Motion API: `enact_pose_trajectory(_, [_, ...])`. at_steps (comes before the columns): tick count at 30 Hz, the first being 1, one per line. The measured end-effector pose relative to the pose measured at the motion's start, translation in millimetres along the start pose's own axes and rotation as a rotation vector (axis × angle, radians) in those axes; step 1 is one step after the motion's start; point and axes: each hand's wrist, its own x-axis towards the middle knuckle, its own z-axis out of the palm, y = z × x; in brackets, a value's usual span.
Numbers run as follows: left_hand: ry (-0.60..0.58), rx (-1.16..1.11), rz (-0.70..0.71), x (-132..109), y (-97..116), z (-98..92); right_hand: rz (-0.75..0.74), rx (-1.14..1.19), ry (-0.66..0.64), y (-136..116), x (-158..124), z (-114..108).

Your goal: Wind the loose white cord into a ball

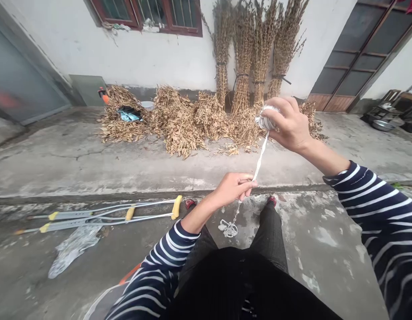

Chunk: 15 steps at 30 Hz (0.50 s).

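Four stalk bundles [243,84]: upright against wall [166,58].
Metal basin [382,126]: far right, contents unclear.
Pale basin [147,105]: among leaf piles [181,124], contents hidden.
Right hand [289,124]: gripping white cord ball [266,116], raised.
Left hand [231,189]: pinching strand [259,162] below.

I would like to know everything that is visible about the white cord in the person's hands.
The white cord looks like a thin, twisted strip, perhaps plastic or cloth; I cannot tell which. One part is wound into a compact bundle, gripped by the right hand and partly hidden by it. From there a length slants down, nearly straight, to the left hand, which pinches it. Below, it hangs crinkled, leading to a loose, tangled heap on the ground.
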Motion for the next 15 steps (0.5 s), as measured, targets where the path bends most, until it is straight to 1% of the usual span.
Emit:
enact_pose_trajectory(1, [-0.002,-0.003,0.015,-1,3,-0.1,-0.001,0.006,-0.003,1,-2,1])
enact_pose_trajectory(3, [0.029,-0.089,0.052,-1,7,-2.0,-0.006,0.013,0.003,3,-6,2])
enact_pose_trajectory(6, [0.15,-0.299,0.1,1,7,-10.2,-0.012,0.008,0.019,9,-10,0])
enact_pose_trajectory(7, [0.182,-0.359,0.095,3,4,-14.0,-0.013,0.003,0.023,10,-11,-1])
enact_pose_trajectory(9, [0.224,-0.437,0.034,9,-5,-21.6,-0.014,-0.004,0.028,12,-12,-5])
enact_pose_trajectory(12, [0.297,-0.4,-0.074,21,-23,-28.7,-0.014,-0.004,0.022,9,-10,-8])
enact_pose_trajectory(14, [0.339,-0.272,-0.098,27,-35,-29.1,-0.031,-0.002,0.003,6,-8,-8])
enact_pose_trajectory(15, [0.34,-0.184,-0.091,29,-40,-28.3,-0.041,0.003,-0.008,5,-7,-8])
